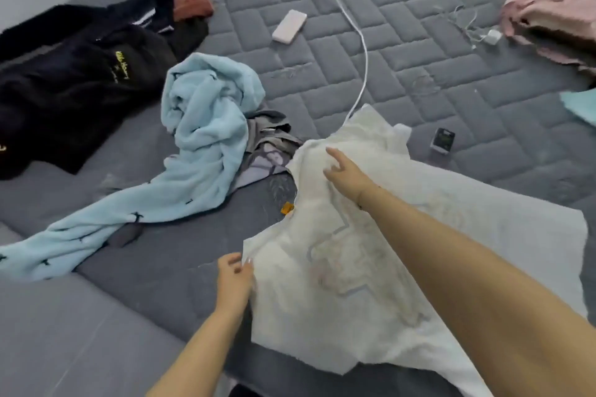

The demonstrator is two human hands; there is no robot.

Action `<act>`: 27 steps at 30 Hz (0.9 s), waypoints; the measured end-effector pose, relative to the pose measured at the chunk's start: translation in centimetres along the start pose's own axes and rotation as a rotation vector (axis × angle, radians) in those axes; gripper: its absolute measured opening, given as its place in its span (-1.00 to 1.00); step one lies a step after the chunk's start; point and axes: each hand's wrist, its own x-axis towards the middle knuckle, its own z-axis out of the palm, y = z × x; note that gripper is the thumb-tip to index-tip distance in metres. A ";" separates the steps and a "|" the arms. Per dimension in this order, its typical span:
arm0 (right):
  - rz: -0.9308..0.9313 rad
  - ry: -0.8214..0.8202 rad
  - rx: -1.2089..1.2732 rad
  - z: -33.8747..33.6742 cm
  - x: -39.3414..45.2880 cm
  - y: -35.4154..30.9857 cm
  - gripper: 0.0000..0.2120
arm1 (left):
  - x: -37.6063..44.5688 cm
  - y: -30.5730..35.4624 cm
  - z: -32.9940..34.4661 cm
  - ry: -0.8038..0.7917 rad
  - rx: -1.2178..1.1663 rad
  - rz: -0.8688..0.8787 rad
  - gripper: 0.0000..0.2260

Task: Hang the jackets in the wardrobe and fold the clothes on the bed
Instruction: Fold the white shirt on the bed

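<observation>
Presently listed, 1 head view over a grey quilted mattress [419,51].

Item 1: white garment [354,284], spread mostly flat at near right, faint pale print at its centre, a small orange tag [287,208] at its left edge. The left hand [233,280] lies at the garment's near-left edge, fingers curled and pinching that hem. The right hand [346,171] reaches across to the garment's far-left part, fingers loosely extended over the cloth; whether the fingertips touch it cannot be told.

Item 2: light blue fleece garment [200,138] with small dark marks, crumpled in a heap left of the white garment, 1 long part trailing toward the near left. Apart from both hands.

Item 3: grey patterned cloth [267,145], bunched between the blue fleece and the white garment.

Item 4: black garment [74,80] with yellow lettering, far left, well apart from the hands; a rust-red cloth [193,5] shows at its far edge.

Item 5: pink fabric [554,10], piled at far right.

Item 6: white phone-like slab [289,26], far centre.

Item 7: white cable [362,51], running from the far edge down to the white garment.

Item 8: small dark box [442,140], just right of the white garment's far end.

Item 9: white charger with thin cord [491,36], near the pink fabric.
</observation>
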 end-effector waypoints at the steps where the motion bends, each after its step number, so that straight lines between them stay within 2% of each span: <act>1: 0.059 -0.053 0.015 2.1 0.1 2.7 -0.51 | 1.3 -1.6 0.3 0.037 0.005 -0.026 -0.76; 3: 0.136 -0.078 0.073 4.9 -1.4 7.5 -0.53 | 2.9 -4.4 0.9 0.084 0.058 -0.043 -0.64; 7: 0.146 0.087 0.275 6.5 -8.2 13.2 -0.65 | 2.6 -8.3 2.3 0.073 0.136 -0.047 -0.68; 10: 0.220 0.167 0.405 7.3 -14.6 15.8 -0.73 | 1.4 -9.8 3.1 0.096 0.104 -0.062 -0.76; 18: 0.686 0.395 0.745 11.1 -25.9 23.8 -0.80 | 2.8 -10.0 1.3 0.228 0.062 0.032 -0.74; 20: 0.811 0.423 0.934 11.7 -27.2 25.4 -0.78 | 2.7 -10.8 0.9 0.118 0.027 -0.035 -0.68; 22: 0.848 0.505 1.144 11.2 -27.9 26.5 -0.74 | 2.2 -11.6 0.5 -0.074 -0.064 -0.122 -0.62; 25: 0.744 0.688 1.437 8.7 -28.2 27.8 -0.70 | 0.7 -13.2 0.4 -0.337 -0.174 -0.196 -0.56; 27: 0.619 0.825 1.588 6.5 -27.9 28.2 -0.60 | -0.6 -14.5 1.0 -0.400 -0.226 -0.209 -0.57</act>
